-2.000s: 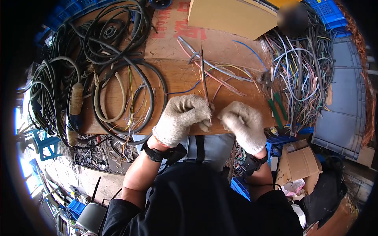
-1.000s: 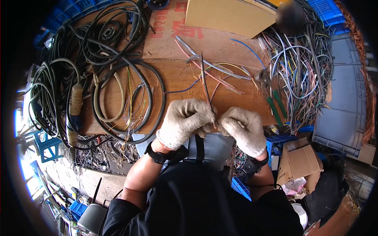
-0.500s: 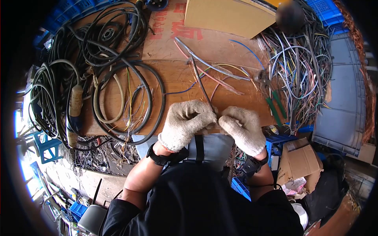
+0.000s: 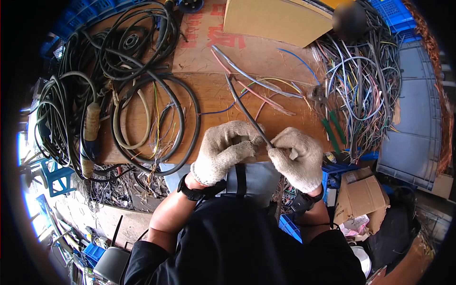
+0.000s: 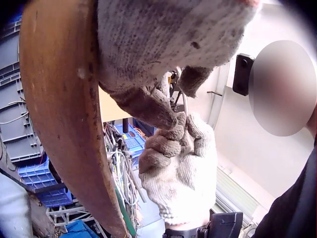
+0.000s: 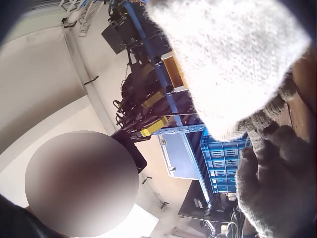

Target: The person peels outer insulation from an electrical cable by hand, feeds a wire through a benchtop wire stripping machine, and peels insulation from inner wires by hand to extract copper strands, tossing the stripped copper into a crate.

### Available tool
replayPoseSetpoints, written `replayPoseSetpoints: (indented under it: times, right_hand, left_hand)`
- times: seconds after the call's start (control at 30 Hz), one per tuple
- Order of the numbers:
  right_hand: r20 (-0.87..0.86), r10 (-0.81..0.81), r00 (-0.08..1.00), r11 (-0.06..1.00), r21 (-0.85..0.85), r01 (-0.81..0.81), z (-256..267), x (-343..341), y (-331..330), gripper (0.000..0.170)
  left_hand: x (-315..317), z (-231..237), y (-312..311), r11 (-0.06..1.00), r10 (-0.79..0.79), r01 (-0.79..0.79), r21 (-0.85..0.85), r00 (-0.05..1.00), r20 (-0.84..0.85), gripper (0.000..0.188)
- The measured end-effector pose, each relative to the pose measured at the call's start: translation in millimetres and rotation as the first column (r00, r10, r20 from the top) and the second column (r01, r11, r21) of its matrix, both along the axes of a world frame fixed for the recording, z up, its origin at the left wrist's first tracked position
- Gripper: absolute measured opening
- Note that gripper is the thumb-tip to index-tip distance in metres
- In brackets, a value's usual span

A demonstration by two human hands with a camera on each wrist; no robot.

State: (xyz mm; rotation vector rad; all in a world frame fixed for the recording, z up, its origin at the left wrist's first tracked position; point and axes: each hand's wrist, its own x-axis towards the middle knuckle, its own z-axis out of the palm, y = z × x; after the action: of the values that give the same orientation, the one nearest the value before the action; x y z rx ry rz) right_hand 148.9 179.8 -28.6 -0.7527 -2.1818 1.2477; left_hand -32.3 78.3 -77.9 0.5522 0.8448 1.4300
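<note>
A thin dark cable (image 4: 246, 110) slants across the bench's near part in the head view. The right hand (image 4: 298, 157), in a knitted pale glove, pinches its lower end between thumb and fingers. Beside it the gloved left hand (image 4: 225, 152) has its fingers curled at the cable just above that end, its thumb a little apart. The left wrist view shows the left hand (image 5: 168, 44) close above the right hand (image 5: 181, 173). In the right wrist view, the right hand (image 6: 233, 64) partly covers the left hand (image 6: 280, 183); the cable is hard to make out there.
Black cable coils (image 4: 183, 118) lie left on the wooden bench (image 4: 213, 102). Pink and grey wires (image 4: 247, 73) lie beyond the hands. Green-handled pliers (image 4: 336, 130) and a large wire heap (image 4: 363, 90) are right; a tan box (image 4: 278, 21) stands at the back.
The cable's lower end has moved right and slightly down with the right hand, and its upper part leans further left. The left thumb has parted from the cable.
</note>
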Motion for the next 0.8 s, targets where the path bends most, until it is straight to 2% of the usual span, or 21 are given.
replayPoseSetpoints:
  times: [0.03,0.1,0.17,0.2,0.27,0.33,0.4,0.5,0.63,0.7,0.73,0.8]
  right_hand:
    - [0.000,0.000,1.000,1.000,0.001,0.000,1,0,0,0.012]
    - [-0.041,-0.028,0.999,0.981,0.189,0.035,2,-2,0,0.014]
    - [-0.049,-0.052,0.997,0.973,0.221,0.061,1,-3,0,0.015]
    - [-0.059,-0.075,0.995,0.964,0.251,0.087,-1,-3,0,0.015]
    - [-0.017,-0.108,0.994,0.960,0.257,0.109,-2,-2,-1,0.015]
    - [0.026,-0.142,0.989,0.956,0.263,0.131,-4,-2,-1,0.015]
    - [0.042,-0.170,0.985,0.946,0.288,0.151,-5,-3,-2,0.015]
    - [0.077,-0.206,0.975,0.953,0.241,0.182,-10,-3,-3,0.014]
    - [0.111,-0.231,0.967,0.955,0.218,0.203,-14,-5,-6,0.013]
    - [0.101,-0.247,0.964,0.948,0.229,0.220,-16,-6,-5,0.012]
    - [0.101,-0.248,0.964,0.948,0.229,0.220,-15,-6,-6,0.012]
    - [0.062,-0.287,0.956,0.934,0.238,0.266,-14,-6,-9,0.013]
  left_hand:
    - [0,-2,0,1.000,0.009,-0.009,-0.003,1.000,0.009,0.020]
    - [2,-5,-1,1.000,0.017,-0.016,-0.004,1.000,0.019,0.019]
    - [6,-7,-1,0.991,0.136,-0.135,-0.019,0.990,0.033,0.012]
    - [6,-10,0,0.991,0.136,-0.135,-0.018,0.990,0.033,0.012]
    - [5,-17,2,0.982,0.171,-0.172,0.082,0.985,0.018,0.009]
    - [6,-11,1,0.985,0.164,-0.164,0.059,0.986,0.006,0.010]
    - [8,-9,1,0.986,0.165,-0.164,0.007,0.986,-0.041,0.020]
    - [5,-14,1,0.989,0.142,-0.140,0.043,0.989,-0.047,0.010]
    - [6,-9,0,0.988,0.154,-0.152,0.033,0.987,-0.051,0.009]
    - [8,-12,0,0.981,0.193,-0.192,0.025,0.980,-0.048,0.021]
    - [8,-12,1,0.981,0.193,-0.192,0.025,0.980,-0.048,0.021]
    - [9,-12,2,0.965,0.256,-0.260,0.038,0.963,0.090,0.023]
